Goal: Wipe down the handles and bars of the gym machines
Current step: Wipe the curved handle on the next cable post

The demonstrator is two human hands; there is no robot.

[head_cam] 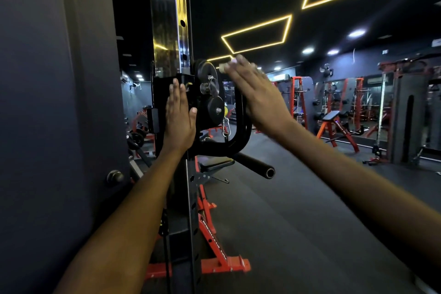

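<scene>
Handle loop (241,126) runs upright just beneath the flat, empty right grip (253,95); left grip (179,114), also flat, braces the carriage (167,83).

1. Right hand (255,95): motion-blurred, fingertips smeared; a pale patch at the fingertips is too blurred to identify.
2. Curved black handle (241,136): its upper stretch is hidden behind the right hand.
3. Pulley carriage (210,98): left side covered by the left hand (179,117).
4. Upright post (171,19): cut off by the top edge.
5. Mirrored machines (346,102) at right: too small and dim to tell apart.
</scene>
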